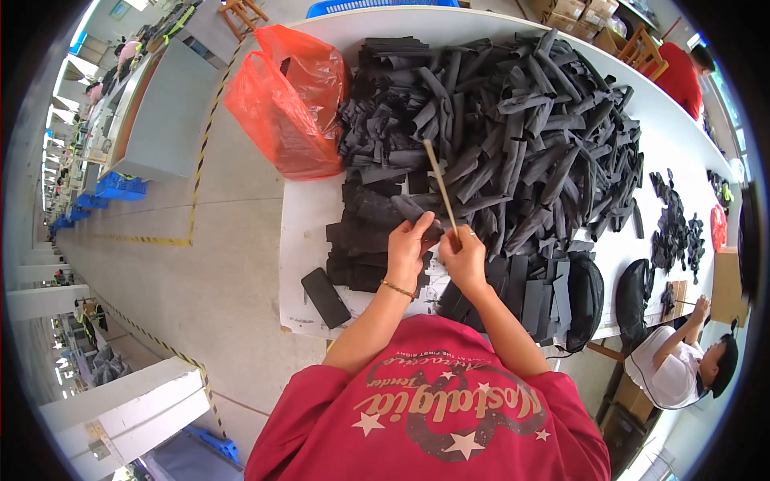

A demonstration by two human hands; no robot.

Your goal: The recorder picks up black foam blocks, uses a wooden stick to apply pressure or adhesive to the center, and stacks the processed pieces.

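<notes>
Over the near part of the white table [309, 220], my left hand [405, 250] is closed on a curled black fabric piece [411, 210], thumb uppermost. Beside it, my right hand [465, 260] grips the lower end of a thin light-coloured stick [439, 183], which slants up and to the left. The two hands are close together; whether the stick touches the piece I cannot tell. Beyond them spreads a large heap of curled black pieces [553, 136]. Flatter black pieces [345, 236] lie stacked beside my left hand, and flat black strips [536, 293] lie to the right of my right wrist.
A red plastic bag [281, 120] stands at the table's far left corner. A black phone [326, 297] lies near the front left edge. Two black pouch-like bags [585, 298] sit at the right. A co-worker in white [670, 365] works at the right end; another person in red [680, 78] is beyond.
</notes>
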